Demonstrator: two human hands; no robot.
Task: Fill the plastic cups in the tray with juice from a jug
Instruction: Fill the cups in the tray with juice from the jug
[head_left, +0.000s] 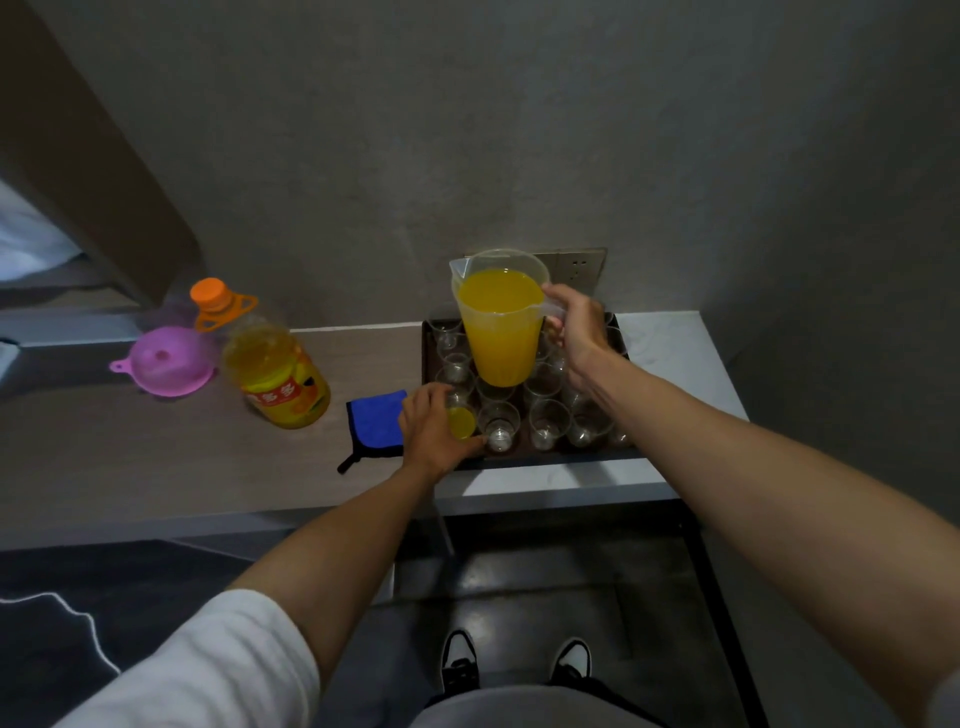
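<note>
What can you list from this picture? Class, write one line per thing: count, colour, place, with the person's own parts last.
jug: one, clear, orange juice inside, held above the tray
tray: one, dark, on the counter
filled cup: one, orange juice, tray's near left corner
empty cups: many, clear, in the tray
bottle: one, yellow, orange cap, left of the tray
funnel: one, pink, far left
cloth: one, blue, beside the tray
wall socket: one, behind the jug
left hand: grip round the filled cup
right hand: grip on the jug's handle
shoes: two, black and white, on the floor
</note>
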